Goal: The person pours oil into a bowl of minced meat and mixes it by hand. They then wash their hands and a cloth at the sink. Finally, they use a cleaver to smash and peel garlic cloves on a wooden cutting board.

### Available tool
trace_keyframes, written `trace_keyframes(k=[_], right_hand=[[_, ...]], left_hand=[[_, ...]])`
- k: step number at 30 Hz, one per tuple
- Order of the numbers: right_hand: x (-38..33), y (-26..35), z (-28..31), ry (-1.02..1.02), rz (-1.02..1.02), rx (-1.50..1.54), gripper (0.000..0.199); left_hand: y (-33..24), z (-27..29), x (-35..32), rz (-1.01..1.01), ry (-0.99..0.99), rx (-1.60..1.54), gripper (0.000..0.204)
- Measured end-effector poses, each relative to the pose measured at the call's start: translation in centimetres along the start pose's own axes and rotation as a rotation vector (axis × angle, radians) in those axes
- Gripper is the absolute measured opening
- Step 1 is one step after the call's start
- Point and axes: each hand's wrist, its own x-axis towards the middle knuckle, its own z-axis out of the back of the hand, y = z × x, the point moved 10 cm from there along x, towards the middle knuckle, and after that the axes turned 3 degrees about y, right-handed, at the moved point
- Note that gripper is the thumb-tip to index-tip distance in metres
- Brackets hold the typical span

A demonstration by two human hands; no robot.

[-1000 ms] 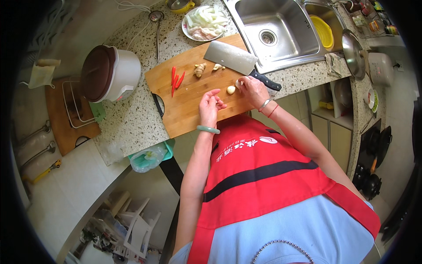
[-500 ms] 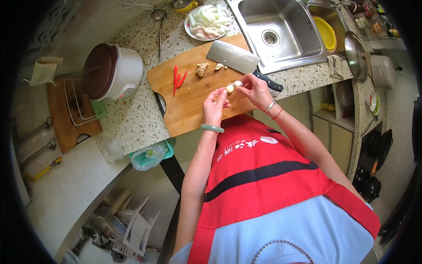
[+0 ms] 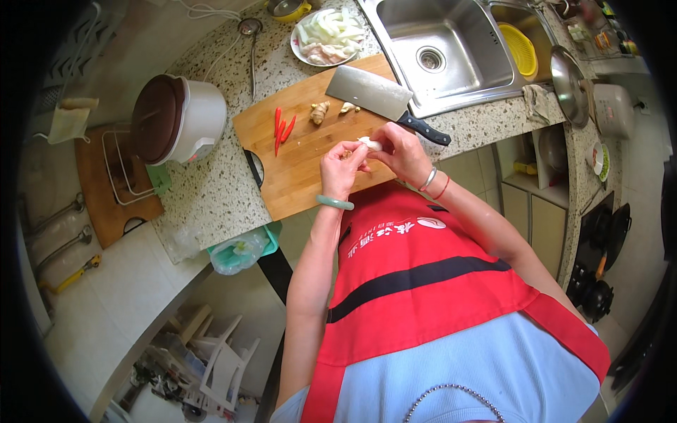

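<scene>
Above a wooden cutting board (image 3: 296,176), my left hand (image 3: 343,169) and my right hand (image 3: 399,153) meet, both pinching a small white garlic clove (image 3: 371,144) between their fingertips. A green bangle circles my left wrist, thin bracelets my right. On the board lie red chillies (image 3: 282,129), a knob of ginger (image 3: 320,111), small pale pieces (image 3: 348,108) and a broad cleaver (image 3: 374,95) with a black handle, all apart from my hands.
A plate of sliced white vegetable (image 3: 328,35) stands behind the board. A double steel sink (image 3: 451,49) holds a yellow colander (image 3: 520,44). A white rice cooker (image 3: 178,118) sits left on the speckled counter (image 3: 211,190). A pan lid (image 3: 568,77) lies at right.
Both hands rose from the board and came together, lifting the garlic clove off the wood. The cleaver and chillies stayed put.
</scene>
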Motion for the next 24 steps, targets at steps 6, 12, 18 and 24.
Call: trace_keyframes(k=[6,12,18,24], right_hand=[[-0.4,-1.4,-0.8,0.082,-0.147,0.109,0.02],[0.2,-1.0,-0.7,0.088,-0.114,0.055,0.019],[-0.7,-3.8,-2.1,0.065,-0.419,0.484,0.018],[-2.1,-5.4,-4.7,0.083,-0.629,1.022,0.025]], left_hand=[[-0.2,0.3,-0.3,-0.007,-0.117,0.081,0.008],[-2.9,0.1,-1.3,-0.341,-0.247,0.605,0.007],[-1.6,0.6,-0.9,-0.22,-0.247,0.15,0.004],[-1.5,0.5,-1.0,-0.18,-0.15,0.015,0.009]])
